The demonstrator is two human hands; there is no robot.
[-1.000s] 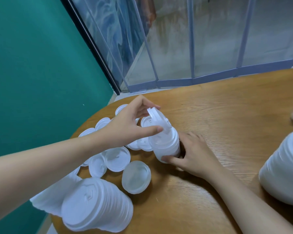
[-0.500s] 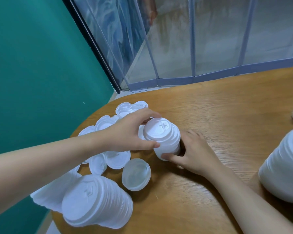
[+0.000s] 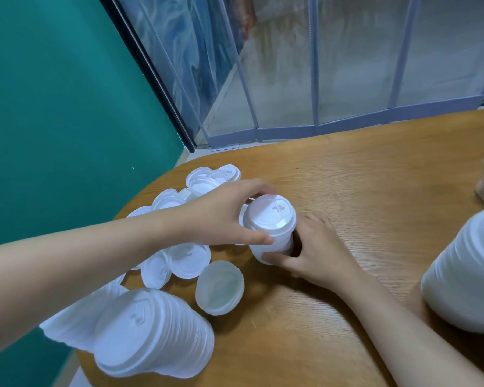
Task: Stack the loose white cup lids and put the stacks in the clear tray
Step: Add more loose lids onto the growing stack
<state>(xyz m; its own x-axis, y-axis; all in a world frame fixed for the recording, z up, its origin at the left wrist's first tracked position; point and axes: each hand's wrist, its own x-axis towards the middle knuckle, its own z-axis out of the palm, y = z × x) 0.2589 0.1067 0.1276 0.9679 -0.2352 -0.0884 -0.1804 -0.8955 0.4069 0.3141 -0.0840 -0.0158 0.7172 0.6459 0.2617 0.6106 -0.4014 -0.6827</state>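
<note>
Best to seat the top lid (image 3: 268,216) squarely, left hand (image 3: 224,216) pinching its rim, right hand (image 3: 316,247) curled round the stack (image 3: 274,247).

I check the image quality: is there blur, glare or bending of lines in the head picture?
Head view: straight window bars lean outward, a wide-angle effect; the big lid stack at the right edge looks soft; light is even, shadows under the hands faint.
</note>
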